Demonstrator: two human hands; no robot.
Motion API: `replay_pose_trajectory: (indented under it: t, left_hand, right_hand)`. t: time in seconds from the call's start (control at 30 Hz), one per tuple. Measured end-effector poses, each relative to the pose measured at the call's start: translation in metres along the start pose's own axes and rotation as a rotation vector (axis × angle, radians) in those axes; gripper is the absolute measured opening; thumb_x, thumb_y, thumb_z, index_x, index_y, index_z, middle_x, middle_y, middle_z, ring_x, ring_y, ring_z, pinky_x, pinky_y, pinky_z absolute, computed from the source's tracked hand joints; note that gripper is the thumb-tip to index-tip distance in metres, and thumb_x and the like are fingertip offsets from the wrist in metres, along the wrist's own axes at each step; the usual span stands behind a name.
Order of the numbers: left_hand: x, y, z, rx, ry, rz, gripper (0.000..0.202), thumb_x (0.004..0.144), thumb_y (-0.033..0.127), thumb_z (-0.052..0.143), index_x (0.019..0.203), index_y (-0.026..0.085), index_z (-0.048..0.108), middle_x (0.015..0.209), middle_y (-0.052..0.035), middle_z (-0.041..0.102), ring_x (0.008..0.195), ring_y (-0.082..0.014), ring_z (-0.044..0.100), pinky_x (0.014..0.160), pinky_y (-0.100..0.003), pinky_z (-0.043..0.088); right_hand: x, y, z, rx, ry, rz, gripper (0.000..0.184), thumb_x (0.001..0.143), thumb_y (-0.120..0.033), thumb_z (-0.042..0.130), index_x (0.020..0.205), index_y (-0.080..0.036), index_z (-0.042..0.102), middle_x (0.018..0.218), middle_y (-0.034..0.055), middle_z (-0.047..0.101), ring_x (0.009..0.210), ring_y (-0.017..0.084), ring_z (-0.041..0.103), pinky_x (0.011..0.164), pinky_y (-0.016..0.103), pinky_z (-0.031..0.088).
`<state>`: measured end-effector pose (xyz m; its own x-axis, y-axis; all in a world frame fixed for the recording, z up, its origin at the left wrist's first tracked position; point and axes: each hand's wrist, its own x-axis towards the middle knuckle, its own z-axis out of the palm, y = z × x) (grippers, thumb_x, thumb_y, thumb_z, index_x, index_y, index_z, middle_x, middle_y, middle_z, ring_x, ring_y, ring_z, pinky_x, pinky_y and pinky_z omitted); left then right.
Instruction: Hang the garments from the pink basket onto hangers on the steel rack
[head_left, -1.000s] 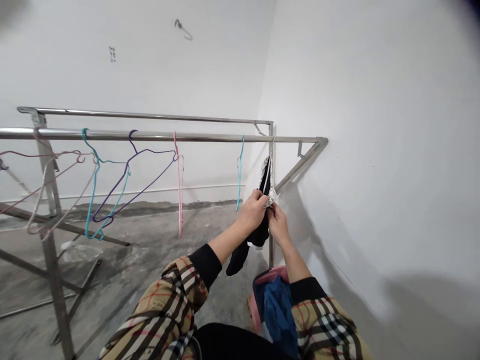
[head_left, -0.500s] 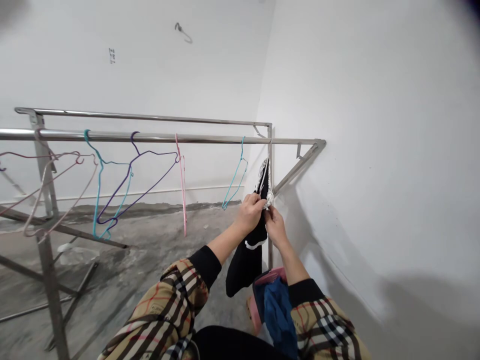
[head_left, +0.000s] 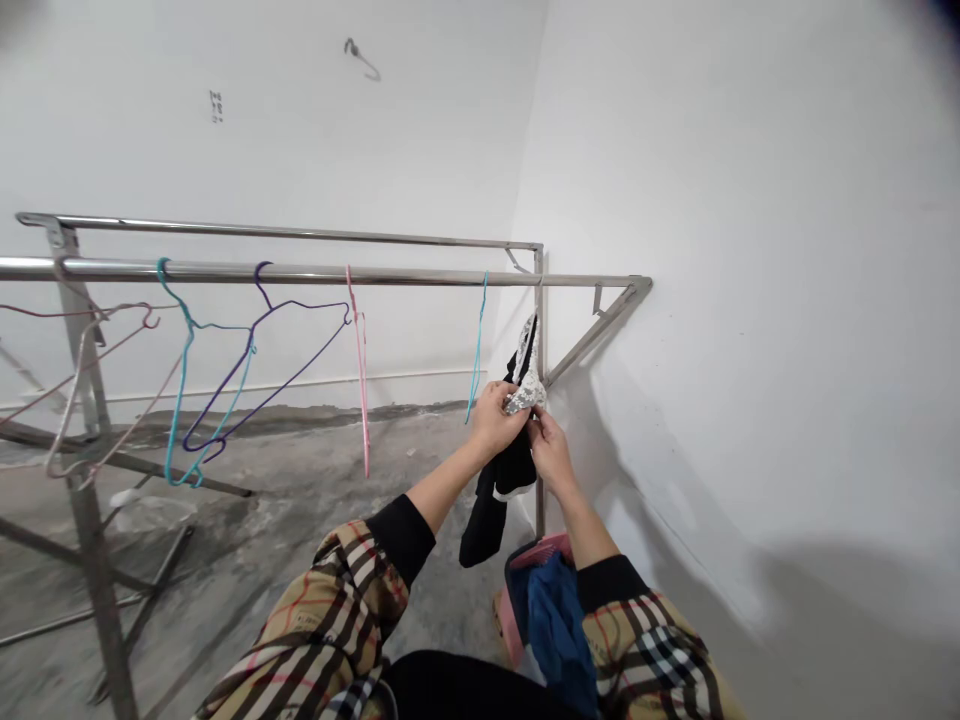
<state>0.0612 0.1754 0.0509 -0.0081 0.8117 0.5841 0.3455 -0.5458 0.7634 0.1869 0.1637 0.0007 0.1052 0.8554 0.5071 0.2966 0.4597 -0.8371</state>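
A black garment (head_left: 504, 487) with a white lace edge (head_left: 527, 387) hangs at the end of the steel rail (head_left: 322, 272), its lower part dangling below my hands. My left hand (head_left: 495, 420) pinches the black cloth just under the lace. My right hand (head_left: 550, 450) grips it from the wall side, close to the left one. A thin white strap runs up from the garment towards the rail. I cannot tell how it is fastened there.
Several wire hangers, teal (head_left: 177, 390), purple (head_left: 255, 372) and pink (head_left: 361, 370), hang from the rail. A pink basket (head_left: 525, 556) holding blue cloth (head_left: 555, 630) sits below my right arm. A white wall (head_left: 750, 250) stands close on the right, above a concrete floor (head_left: 300, 520).
The garment's lower part has drawn up and narrowed, and more lace shows above my hands. The thin teal hanger has turned edge-on.
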Motion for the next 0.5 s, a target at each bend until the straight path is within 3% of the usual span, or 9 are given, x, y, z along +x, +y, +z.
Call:
replay_pose_trajectory:
  t: [0.13,0.27,0.5]
  left_hand:
    - [0.0004,-0.0003,0.0007,-0.315,-0.109,-0.164,0.028,0.074,0.036,0.070,0.092,0.018,0.059,0.084,0.0001,0.062,0.077,-0.0130,0.057,0.075,-0.026,0.046]
    - [0.0007,0.0012,0.0035,-0.644,-0.238,-0.328,0.039,0.075,0.052,0.066,0.084,0.015,0.060,0.071,0.0016,0.060,0.062,-0.0092,0.053,0.061,-0.022,0.043]
    - [0.0027,0.0039,0.0096,-0.616,-0.193,-0.315,0.033,0.067,0.030,0.075,0.092,0.014,0.061,0.063,0.0064,0.054,0.054,-0.0055,0.048,0.055,-0.019,0.038]
  right_hand:
    - [0.0000,0.0029,-0.0010,0.013,0.011,0.024,0.043,0.086,-0.037,0.049,0.124,-0.019,0.060,0.103,0.0070,0.072,0.095,0.024,0.065,0.087,0.042,0.053]
    - [-0.0006,0.0041,-0.0018,0.027,0.039,0.031,0.043,0.087,-0.040,0.048,0.123,-0.020,0.061,0.100,0.0062,0.072,0.095,0.024,0.065,0.085,0.041,0.053]
    - [-0.0007,0.0070,-0.0018,0.191,0.064,0.202,0.058,0.091,-0.060,0.034,0.107,-0.014,0.065,0.090,0.0085,0.072,0.075,0.020,0.065,0.064,0.032,0.055]
